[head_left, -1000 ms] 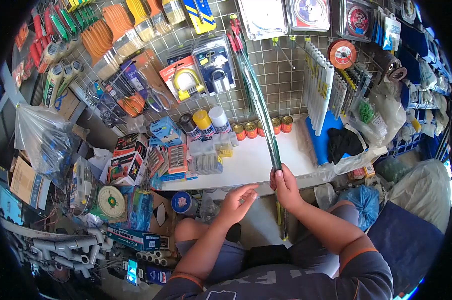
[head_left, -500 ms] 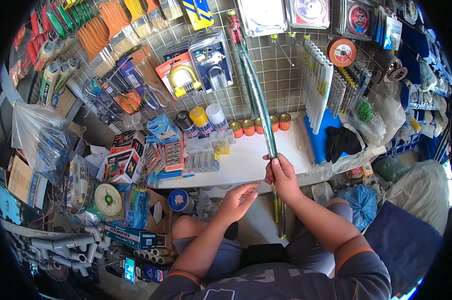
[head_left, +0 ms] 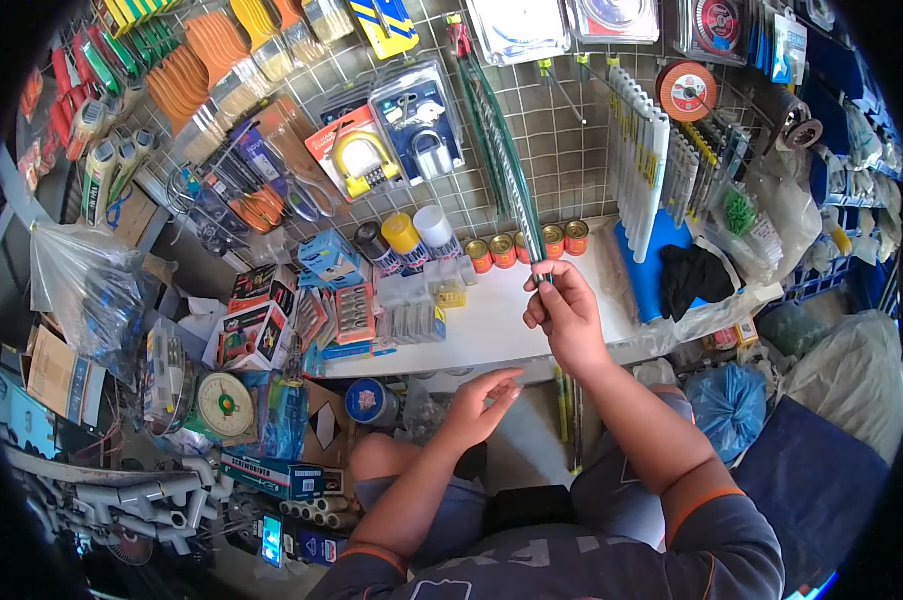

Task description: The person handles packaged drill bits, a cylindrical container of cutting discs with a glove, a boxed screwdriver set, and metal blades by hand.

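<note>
My right hand [head_left: 568, 318] is closed around the lower end of a bundle of long, thin green packaged strips [head_left: 511, 185]. The bundle slants up and left to the wire grid, where its red top sits near a hook. Lower and to the left, my left hand [head_left: 483, 405] holds nothing, its fingers apart, in front of the white shelf's edge. Below my right hand, more thin yellow and dark strips [head_left: 568, 420] stand between my knees. What the strips are is too small to tell.
The white shelf [head_left: 511, 325] carries small orange cans [head_left: 478, 257], spray cans [head_left: 402, 235] and boxes. Padlock packs [head_left: 418, 130] and white packaged strips [head_left: 638, 160] hang on the grid. A dial scale [head_left: 225, 405] stands left; a blue bag [head_left: 726, 405] lies right.
My right hand has moved up along with the lower end of the green bundle, away from the yellow and dark strips below. My left hand has stayed nearly still.
</note>
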Available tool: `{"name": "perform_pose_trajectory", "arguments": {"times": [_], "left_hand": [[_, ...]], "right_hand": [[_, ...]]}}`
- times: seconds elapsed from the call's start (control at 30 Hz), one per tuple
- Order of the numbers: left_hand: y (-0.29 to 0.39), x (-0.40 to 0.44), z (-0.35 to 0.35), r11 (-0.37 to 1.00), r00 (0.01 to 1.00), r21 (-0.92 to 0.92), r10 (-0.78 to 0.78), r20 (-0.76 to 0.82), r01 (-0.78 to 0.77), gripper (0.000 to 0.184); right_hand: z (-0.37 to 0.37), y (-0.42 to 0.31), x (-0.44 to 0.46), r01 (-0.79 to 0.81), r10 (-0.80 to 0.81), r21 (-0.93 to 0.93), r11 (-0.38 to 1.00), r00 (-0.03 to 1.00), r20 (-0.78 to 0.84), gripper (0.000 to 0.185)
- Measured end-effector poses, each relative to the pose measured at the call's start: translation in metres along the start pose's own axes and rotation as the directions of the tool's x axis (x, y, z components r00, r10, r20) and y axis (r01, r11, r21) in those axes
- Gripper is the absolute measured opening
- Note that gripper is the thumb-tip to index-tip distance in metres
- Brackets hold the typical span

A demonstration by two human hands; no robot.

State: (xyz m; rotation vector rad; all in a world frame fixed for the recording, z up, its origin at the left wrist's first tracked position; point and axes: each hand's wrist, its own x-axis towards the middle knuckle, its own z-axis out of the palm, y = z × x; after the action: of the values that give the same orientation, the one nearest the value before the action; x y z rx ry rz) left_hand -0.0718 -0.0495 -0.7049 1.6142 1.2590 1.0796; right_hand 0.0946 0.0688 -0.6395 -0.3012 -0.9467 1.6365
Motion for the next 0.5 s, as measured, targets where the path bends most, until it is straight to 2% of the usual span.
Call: {"name": "perform_pose_trajectory", "arguments": {"times": [0.07, 0.17, 0.33, 0.5], "left_hand": [[-0.007, -0.003, -0.001, 0.992, 0.997, -0.104, -0.074, 0.013, 0.075, 0.031], [-0.011, -0.005, -0.004, 0.902, 0.988, -0.408, -0.151, 0.015, 0.144, 0.035], [-0.02, -0.011, -0.012, 0.901, 0.978, -0.397, -0.204, -0.031, 0.175, 0.036], [-0.02, -0.013, -0.015, 0.903, 0.98, -0.397, -0.194, -0.04, 0.163, 0.035]], "right_hand": [[0.003, 0.001, 0.002, 0.002, -0.002, -0.004, 1.0, 1.0, -0.007, 0.02], [0.005, 0.005, 0.004, -0.026, 0.025, -0.025, 0.999, 0.999, -0.033, 0.02], [-0.007, 0.015, 0.009, -0.08, 0.079, -0.024, 0.996, 0.996, -0.043, 0.018], [-0.006, 0.008, 0.011, -0.118, 0.118, 0.077, 0.99, 0.993, 0.004, 0.014]]}}
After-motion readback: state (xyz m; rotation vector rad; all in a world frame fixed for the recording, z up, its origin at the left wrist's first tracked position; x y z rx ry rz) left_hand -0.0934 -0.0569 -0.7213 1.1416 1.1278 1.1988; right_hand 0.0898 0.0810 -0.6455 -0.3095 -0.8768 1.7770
